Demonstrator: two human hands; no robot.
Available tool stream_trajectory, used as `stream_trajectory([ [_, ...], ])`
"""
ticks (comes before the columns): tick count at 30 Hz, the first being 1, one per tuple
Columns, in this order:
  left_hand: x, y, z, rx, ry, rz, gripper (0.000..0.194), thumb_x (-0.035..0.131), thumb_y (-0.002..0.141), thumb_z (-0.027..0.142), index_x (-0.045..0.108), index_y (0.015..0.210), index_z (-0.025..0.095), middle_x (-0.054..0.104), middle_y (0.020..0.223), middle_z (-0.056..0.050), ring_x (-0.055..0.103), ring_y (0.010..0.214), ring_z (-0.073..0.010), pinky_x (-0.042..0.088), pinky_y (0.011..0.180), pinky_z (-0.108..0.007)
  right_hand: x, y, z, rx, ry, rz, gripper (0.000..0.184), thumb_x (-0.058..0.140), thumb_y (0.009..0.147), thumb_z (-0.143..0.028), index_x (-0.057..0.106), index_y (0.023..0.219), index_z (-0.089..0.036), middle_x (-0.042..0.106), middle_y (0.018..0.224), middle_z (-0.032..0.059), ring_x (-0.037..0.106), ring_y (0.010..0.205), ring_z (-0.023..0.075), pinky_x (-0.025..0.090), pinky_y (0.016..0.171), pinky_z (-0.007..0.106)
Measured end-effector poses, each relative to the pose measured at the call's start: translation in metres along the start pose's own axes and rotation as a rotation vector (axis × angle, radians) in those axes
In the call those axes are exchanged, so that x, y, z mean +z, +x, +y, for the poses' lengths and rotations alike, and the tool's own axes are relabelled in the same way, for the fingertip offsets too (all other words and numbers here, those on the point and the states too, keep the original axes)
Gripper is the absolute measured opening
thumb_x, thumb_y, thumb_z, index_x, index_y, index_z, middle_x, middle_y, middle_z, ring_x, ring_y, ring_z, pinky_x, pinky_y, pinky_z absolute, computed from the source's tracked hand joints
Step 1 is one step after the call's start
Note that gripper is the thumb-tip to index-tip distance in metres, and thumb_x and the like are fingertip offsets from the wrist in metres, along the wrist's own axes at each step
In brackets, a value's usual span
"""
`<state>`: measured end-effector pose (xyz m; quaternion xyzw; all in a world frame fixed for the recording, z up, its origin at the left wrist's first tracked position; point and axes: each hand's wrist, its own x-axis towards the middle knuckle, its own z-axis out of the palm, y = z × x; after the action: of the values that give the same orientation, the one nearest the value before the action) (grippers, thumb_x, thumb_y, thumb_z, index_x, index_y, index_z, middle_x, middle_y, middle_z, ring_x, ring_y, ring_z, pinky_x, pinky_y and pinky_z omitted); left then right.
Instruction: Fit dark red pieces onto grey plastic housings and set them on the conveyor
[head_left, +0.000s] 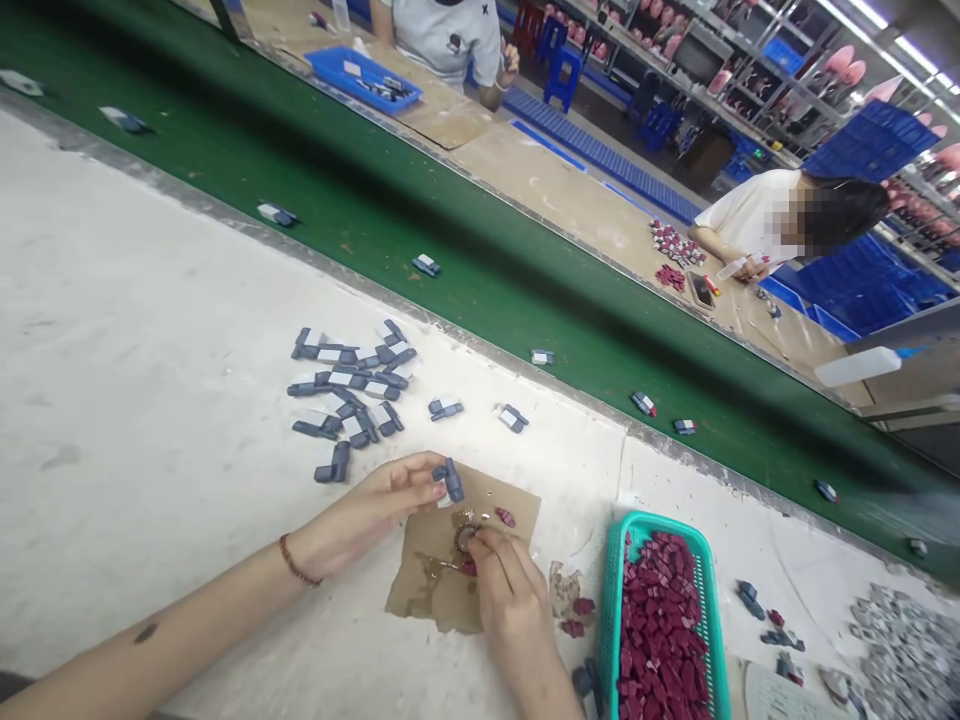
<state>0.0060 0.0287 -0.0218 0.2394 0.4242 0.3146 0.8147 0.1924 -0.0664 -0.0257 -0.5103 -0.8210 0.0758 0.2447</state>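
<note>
Raised over the left edge of a glue-stained cardboard sheet point(420, 560), my left hand point(401, 492) pinches a small blue-grey and white plastic part point(451, 482). My right hand point(514, 590) is low over the sheet with its fingers pressed together beside a small round dish point(466, 538). A dark red piece point(469, 568) shows by these fingers; whether they grip it is hidden. Another dark red piece point(505, 517) lies loose on the cardboard. Beyond my left hand, several similar blue-grey parts point(341, 378) lie grouped on the white table.
A teal basket point(611, 600) full of dark red pieces stands at right, with grey pieces point(904, 640) beyond it. A green conveyor belt point(480, 270) carrying spaced parts crosses behind the table. Two people sit across it, near a blue tray point(322, 65) and a white bottle point(859, 366).
</note>
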Motion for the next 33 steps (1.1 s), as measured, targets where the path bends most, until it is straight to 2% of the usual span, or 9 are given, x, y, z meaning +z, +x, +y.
stream_trajectory([
  [3,-0.001,-0.001,0.000,-0.020,-0.098,-0.029,0.041,0.090,0.057,0.029,0.071,0.092,0.018,0.068,0.077,0.000,0.061,0.072,-0.0132,0.048,0.067,-0.021,0.001,0.003,0.000,0.025,0.036,0.003,0.030,0.037,0.097,-0.009,0.066,0.107,-0.013,0.073,0.095,0.0117,0.068,0.087,0.0213,0.059,0.077,0.032],
  [6,-0.001,-0.002,-0.001,-0.054,-0.116,-0.067,0.039,0.087,0.062,0.025,0.071,0.097,0.019,0.066,0.074,0.002,0.063,0.072,-0.0132,0.049,0.071,-0.023,-0.001,0.009,0.001,0.089,0.214,0.037,0.027,0.042,0.096,-0.010,0.067,0.103,-0.018,0.073,0.091,0.0091,0.069,0.086,0.0197,0.059,0.078,0.032],
  [11,-0.002,0.000,-0.006,-0.076,-0.061,-0.118,0.043,0.089,0.058,0.028,0.070,0.095,0.019,0.067,0.078,0.001,0.065,0.074,-0.0142,0.049,0.068,-0.022,-0.010,0.018,0.007,0.409,0.558,0.150,0.012,0.061,0.085,-0.014,0.070,0.085,-0.021,0.075,0.084,0.0055,0.072,0.080,0.0194,0.059,0.076,0.032],
  [13,-0.002,0.000,-0.008,-0.112,-0.028,-0.114,0.049,0.091,0.054,0.035,0.069,0.094,0.018,0.066,0.071,0.001,0.063,0.065,-0.0125,0.047,0.060,-0.021,-0.014,0.021,0.008,0.456,0.621,0.219,0.011,0.065,0.081,-0.013,0.071,0.082,-0.021,0.076,0.083,0.0061,0.072,0.080,0.0204,0.060,0.073,0.032],
  [17,0.003,-0.002,-0.011,-0.181,0.063,-0.124,0.057,0.082,0.053,0.061,0.065,0.083,0.015,0.057,0.055,0.005,0.051,0.043,-0.0088,0.035,0.040,-0.019,-0.018,0.027,0.004,0.408,0.709,0.299,0.017,0.065,0.080,-0.008,0.072,0.085,-0.022,0.076,0.086,0.0054,0.072,0.081,0.0194,0.060,0.073,0.031],
  [20,0.008,-0.004,-0.014,-0.165,0.145,-0.133,0.059,0.070,0.058,0.073,0.057,0.066,0.016,0.050,0.046,0.006,0.042,0.036,-0.0073,0.027,0.034,-0.019,-0.018,0.031,0.000,0.342,0.730,0.310,0.021,0.065,0.081,-0.006,0.071,0.090,-0.024,0.076,0.091,0.0047,0.072,0.083,0.0181,0.059,0.076,0.030],
  [25,0.012,-0.004,-0.019,-0.153,0.206,-0.093,0.061,0.062,0.061,0.077,0.045,0.053,0.019,0.036,0.031,0.009,0.026,0.025,-0.0046,0.016,0.030,-0.020,-0.014,0.034,-0.005,0.222,0.665,0.296,0.022,0.063,0.083,-0.005,0.070,0.094,-0.023,0.076,0.093,0.0060,0.073,0.084,0.0184,0.058,0.083,0.033],
  [29,0.016,-0.006,-0.019,-0.150,0.222,-0.080,0.060,0.058,0.065,0.076,0.046,0.050,0.019,0.038,0.028,0.006,0.026,0.023,-0.0057,0.010,0.031,-0.022,-0.010,0.037,-0.007,0.167,0.600,0.294,0.021,0.060,0.086,-0.007,0.069,0.097,-0.022,0.076,0.094,0.0071,0.073,0.085,0.0188,0.059,0.080,0.033],
  [33,0.018,-0.009,-0.020,-0.161,0.225,-0.064,0.060,0.056,0.066,0.076,0.046,0.049,0.019,0.038,0.029,0.006,0.028,0.024,-0.0065,0.010,0.031,-0.021,-0.009,0.037,-0.007,0.111,0.525,0.272,0.024,0.057,0.089,-0.007,0.068,0.103,-0.023,0.075,0.095,0.0074,0.072,0.086,0.0189,0.060,0.078,0.033],
])
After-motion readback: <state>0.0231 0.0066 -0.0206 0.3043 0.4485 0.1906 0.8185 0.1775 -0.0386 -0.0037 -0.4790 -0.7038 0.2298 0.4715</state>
